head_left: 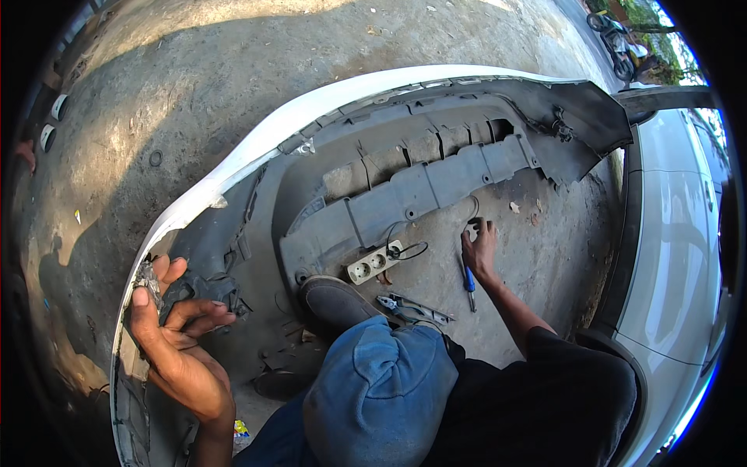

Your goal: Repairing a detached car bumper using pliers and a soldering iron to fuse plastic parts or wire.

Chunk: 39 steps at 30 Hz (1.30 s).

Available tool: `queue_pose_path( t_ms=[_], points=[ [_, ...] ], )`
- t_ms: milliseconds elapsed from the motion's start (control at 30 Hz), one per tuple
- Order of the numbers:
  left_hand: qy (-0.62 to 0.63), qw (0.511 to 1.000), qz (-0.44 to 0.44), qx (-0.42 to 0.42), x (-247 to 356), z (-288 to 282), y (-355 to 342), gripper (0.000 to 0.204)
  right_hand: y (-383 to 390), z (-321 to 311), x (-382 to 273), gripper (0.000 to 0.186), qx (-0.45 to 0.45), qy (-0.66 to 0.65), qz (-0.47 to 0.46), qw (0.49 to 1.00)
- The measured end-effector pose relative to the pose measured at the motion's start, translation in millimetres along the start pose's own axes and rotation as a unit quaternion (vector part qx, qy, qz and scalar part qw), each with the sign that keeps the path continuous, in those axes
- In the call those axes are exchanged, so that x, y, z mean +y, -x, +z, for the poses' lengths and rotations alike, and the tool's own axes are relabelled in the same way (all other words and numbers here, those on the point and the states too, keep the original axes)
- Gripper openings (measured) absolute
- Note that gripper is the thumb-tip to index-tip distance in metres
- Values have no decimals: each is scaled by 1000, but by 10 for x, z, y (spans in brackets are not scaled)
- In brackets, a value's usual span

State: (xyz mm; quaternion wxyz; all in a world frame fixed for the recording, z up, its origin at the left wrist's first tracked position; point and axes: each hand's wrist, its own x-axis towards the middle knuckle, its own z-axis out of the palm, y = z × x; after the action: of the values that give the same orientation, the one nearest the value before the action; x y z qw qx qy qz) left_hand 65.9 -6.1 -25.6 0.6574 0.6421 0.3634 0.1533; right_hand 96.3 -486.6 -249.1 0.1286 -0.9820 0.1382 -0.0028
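A white car bumper lies around me with its dark inner side turned up. At its left edge my left hand is closed on the rim, thumb and forefinger pinching a rough greyish patch there; the other fingers curl over the inside. Low over the ground on the right, my right hand has its fingers bent together beside a thin curved wire. Whatever those fingertips hold is too small to make out. Just below that hand lies a slim blue-handled tool.
A white power strip with a black plug and cable lies inside the bumper. Pliers rest close to my knee and shoe. A white car stands along the right; a motorbike is farther back.
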Motion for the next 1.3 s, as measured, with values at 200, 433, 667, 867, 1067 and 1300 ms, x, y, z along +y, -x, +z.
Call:
queue_pose_path(
  t_ms=[200, 433, 667, 867, 1067, 1300],
  points=[
    [9, 999, 2, -41, 80, -20, 7, 54, 486, 131, 1186, 56, -321, 196, 87, 923],
    [45, 995, 61, -69, 34, -73, -30, 45, 501, 103, 1066, 35, -324, 110, -79, 937],
    [36, 993, 58, -100, 55, -73, -28, 44, -214, -919, -1020, 27, -141, -439, 56, 885],
    [34, 993, 67, -88, 4, -95, -8, 43, -201, -1258, -2800, 37, -159, -776, -93, 603],
    [30, 994, 32, -99, 57, -145, -9, 42, 58, -1337, -3641, 29, -160, -813, -161, 535],
    [79, 993, 13, -82, 56, -134, 0, 36, 47, -1238, -3755, 34, -170, -765, -251, 569]
  ],
)
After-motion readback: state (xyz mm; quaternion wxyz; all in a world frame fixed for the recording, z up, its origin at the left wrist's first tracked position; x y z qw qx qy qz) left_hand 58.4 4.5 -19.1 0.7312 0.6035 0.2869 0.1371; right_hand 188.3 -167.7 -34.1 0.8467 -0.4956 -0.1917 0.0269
